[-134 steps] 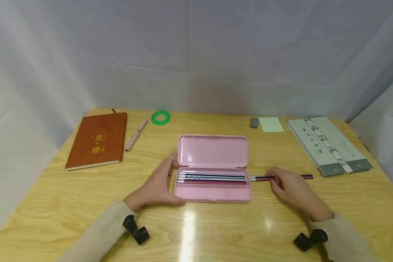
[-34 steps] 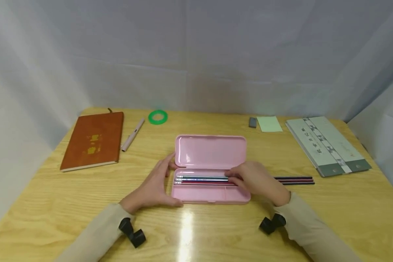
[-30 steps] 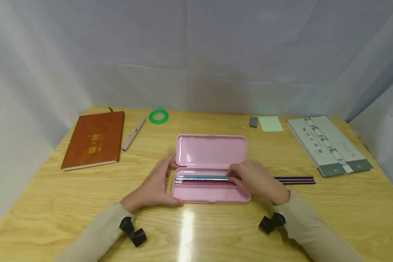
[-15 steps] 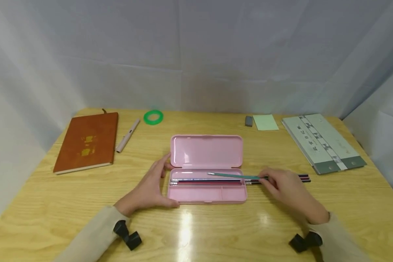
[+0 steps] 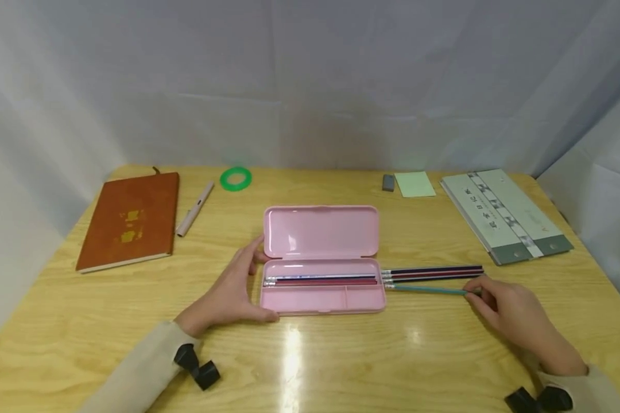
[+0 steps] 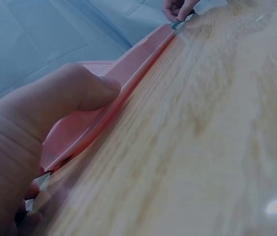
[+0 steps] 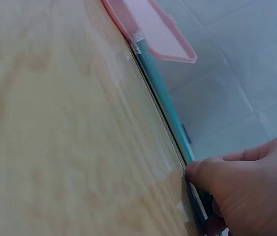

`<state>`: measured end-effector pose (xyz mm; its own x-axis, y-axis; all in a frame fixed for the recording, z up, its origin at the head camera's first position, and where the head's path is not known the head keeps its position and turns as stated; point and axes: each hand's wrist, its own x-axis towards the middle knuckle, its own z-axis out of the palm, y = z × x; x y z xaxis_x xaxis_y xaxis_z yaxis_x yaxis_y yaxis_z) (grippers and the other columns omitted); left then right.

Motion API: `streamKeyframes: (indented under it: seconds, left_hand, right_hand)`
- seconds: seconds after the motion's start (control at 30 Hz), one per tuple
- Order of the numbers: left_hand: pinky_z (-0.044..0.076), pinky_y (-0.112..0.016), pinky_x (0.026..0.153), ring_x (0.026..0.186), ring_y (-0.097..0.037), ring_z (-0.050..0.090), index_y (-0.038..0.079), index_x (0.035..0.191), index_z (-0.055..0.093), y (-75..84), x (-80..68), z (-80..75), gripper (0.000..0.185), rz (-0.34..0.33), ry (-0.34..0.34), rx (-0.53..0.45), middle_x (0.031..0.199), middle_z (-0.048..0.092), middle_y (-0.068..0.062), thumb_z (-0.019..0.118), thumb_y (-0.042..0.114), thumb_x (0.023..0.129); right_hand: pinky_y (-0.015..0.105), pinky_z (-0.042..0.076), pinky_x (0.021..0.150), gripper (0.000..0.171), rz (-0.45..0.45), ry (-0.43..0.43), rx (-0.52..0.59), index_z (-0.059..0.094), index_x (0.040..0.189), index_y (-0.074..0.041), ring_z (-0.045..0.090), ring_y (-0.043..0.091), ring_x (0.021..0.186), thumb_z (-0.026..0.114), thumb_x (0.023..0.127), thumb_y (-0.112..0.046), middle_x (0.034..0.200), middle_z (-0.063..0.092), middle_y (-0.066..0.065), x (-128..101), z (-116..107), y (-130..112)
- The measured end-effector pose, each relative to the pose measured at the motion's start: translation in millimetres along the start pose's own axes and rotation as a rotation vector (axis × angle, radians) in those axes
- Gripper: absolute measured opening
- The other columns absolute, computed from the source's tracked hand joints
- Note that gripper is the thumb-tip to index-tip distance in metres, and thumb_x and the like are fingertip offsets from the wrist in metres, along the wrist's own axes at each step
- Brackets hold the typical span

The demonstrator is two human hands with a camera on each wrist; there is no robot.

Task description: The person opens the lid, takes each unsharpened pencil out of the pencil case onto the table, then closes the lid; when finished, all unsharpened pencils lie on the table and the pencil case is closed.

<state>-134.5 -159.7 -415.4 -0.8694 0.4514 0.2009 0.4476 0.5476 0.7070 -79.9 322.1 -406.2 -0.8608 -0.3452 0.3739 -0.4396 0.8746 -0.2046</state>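
Note:
An open pink pencil case (image 5: pixel 322 298) lies mid-table with its lid (image 5: pixel 321 232) laid back and a few pencils (image 5: pixel 320 280) in the long compartment. My left hand (image 5: pixel 229 289) holds the case's left end, thumb on the front wall (image 6: pixel 86 91). My right hand (image 5: pixel 511 312) pinches the far tip of a teal pencil (image 5: pixel 426 290) that lies on the table right of the case; the pencil (image 7: pixel 165 101) runs from my fingers (image 7: pixel 236 184) toward the case (image 7: pixel 150 29). Two dark pencils (image 5: pixel 433 272) lie just behind it.
A brown notebook (image 5: pixel 126 221), a pale pen (image 5: pixel 193 202) and a green ring (image 5: pixel 235 178) lie at the back left. A grey eraser (image 5: pixel 388 182), a green note pad (image 5: pixel 414 184) and a grey-green book (image 5: pixel 503 214) sit at the back right. A white cloth backs the wooden table (image 5: pixel 310 355).
My right hand lifted the teal pencil out of the case, carried it rightward and laid it on the table beside the two dark pencils. The left hand stayed on the case.

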Motion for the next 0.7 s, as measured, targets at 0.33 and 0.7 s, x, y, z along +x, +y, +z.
streamKeyframes:
  seconds: [0.33, 0.7]
  left_hand:
    - [0.041, -0.029, 0.08, 0.094, -0.015, 0.041, 0.01, 0.153, 0.015, 0.4, -1.9, 2.7, 0.137, 0.003, -0.004, -0.009, 0.121, 0.051, -0.005, 0.093, 0.039, 0.045]
    - [0.041, -0.03, 0.08, 0.093, -0.015, 0.042, 0.009, 0.153, 0.015, 0.5, -0.6, 1.1, 0.137, 0.002, 0.006, 0.002, 0.121, 0.052, -0.005, 0.093, 0.039, 0.044]
  right_hand:
    - [0.019, 0.028, 0.045, 0.029, -0.034, 0.017, 0.001, 0.056, 0.092, -0.011, 0.028, -0.007, 0.05, 0.076, 0.072, -0.005, 0.06, 0.039, -0.017, 10, 10, -5]
    - [0.017, 0.03, 0.048, 0.029, -0.128, -0.051, 0.135, 0.055, 0.099, -0.011, 0.028, -0.007, 0.049, 0.072, 0.077, -0.006, 0.06, 0.039, -0.017, 55, 29, -56]
